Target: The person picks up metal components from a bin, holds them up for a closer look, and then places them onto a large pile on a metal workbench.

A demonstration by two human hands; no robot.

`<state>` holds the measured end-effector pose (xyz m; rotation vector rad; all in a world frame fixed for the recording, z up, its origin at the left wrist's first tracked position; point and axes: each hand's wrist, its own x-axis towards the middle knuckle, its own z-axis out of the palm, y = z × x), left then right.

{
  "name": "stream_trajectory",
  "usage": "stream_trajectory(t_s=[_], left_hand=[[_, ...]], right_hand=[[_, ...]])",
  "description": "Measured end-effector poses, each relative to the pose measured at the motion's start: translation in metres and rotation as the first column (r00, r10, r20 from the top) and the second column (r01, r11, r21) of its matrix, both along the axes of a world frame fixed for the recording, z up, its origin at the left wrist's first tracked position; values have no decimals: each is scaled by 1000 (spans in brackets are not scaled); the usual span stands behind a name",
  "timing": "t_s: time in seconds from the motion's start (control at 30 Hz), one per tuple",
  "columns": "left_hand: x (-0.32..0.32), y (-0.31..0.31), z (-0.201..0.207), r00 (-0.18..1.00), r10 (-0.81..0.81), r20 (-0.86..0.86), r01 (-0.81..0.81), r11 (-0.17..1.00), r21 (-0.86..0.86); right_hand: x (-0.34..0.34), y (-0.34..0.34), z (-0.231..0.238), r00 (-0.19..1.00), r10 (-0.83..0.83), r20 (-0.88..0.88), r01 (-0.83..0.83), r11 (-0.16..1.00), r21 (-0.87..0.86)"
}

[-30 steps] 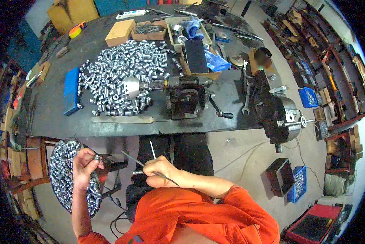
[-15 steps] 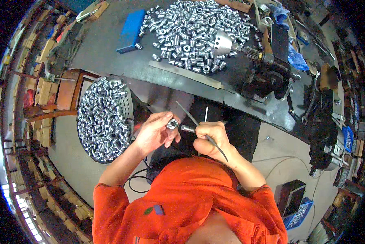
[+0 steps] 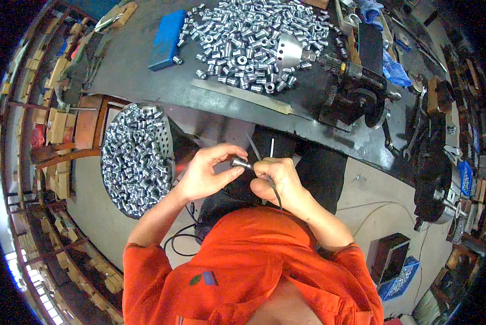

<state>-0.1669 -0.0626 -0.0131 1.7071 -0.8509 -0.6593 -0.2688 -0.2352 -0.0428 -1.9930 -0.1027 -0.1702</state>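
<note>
Between the thumb and fingertips of my left hand (image 3: 202,172) is a small shiny metal bushing (image 3: 237,161), above my lap. My right hand (image 3: 279,177) is closed around a long, thin dark file (image 3: 253,147), which slants through the fist and sticks out at both ends. The same fist also grips a short metal pin, now mostly hidden; its end meets the bushing's right side. How far it reaches inside, I cannot tell. To the left, a round perforated pan (image 3: 166,132) is heaped with similar bushings (image 3: 134,162).
On the dark workbench (image 3: 129,65) lie a large pile of bushings (image 3: 243,40), a blue box (image 3: 168,40) and a flat metal bar (image 3: 243,96). A geared device with a chuck (image 3: 290,52) stands right of the pile. A blue crate (image 3: 400,281) sits on the floor at lower right.
My hands have come together. The bushing has turned from facing up to lying sideways, against the pin in my right hand. The file has swung steeper.
</note>
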Motion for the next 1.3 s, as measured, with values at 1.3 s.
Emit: stream_trajectory(t_s=[1.3], left_hand=[[31,-6,-31,775,-70,628,-59,981,182]], right_hand=[[4,6,-9,977,128,171,-152,979,137]])
